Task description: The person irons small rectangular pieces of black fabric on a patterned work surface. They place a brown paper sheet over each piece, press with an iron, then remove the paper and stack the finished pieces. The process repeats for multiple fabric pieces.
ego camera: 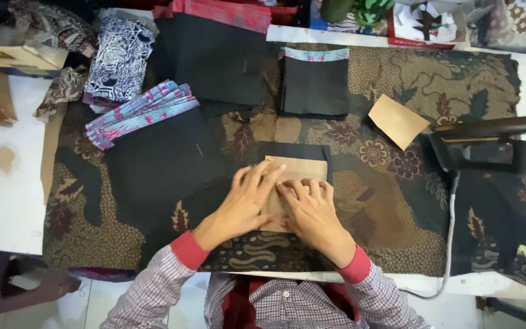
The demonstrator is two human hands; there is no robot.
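Both hands flat, fingers spread and pressing, nothing gripped. Left hand (248, 198) and right hand (312, 210) lie side by side on a brown paper template (296, 170), which sits on a black fabric piece (293, 150) at the middle of the batik-covered table (397, 201).

Around it: one larger black cloth (159, 164) just left of the hands; a second black stack (214, 58) beyond it; one folded black bundle with a patterned band (315, 85) further back. One fan of pink-and-blue strips (141, 113) at left. A second brown paper piece (398, 120) lies loose to the right (well apart from the hands). One iron (488, 146) stands at the right edge, its cord (450, 237) trailing down off the table.
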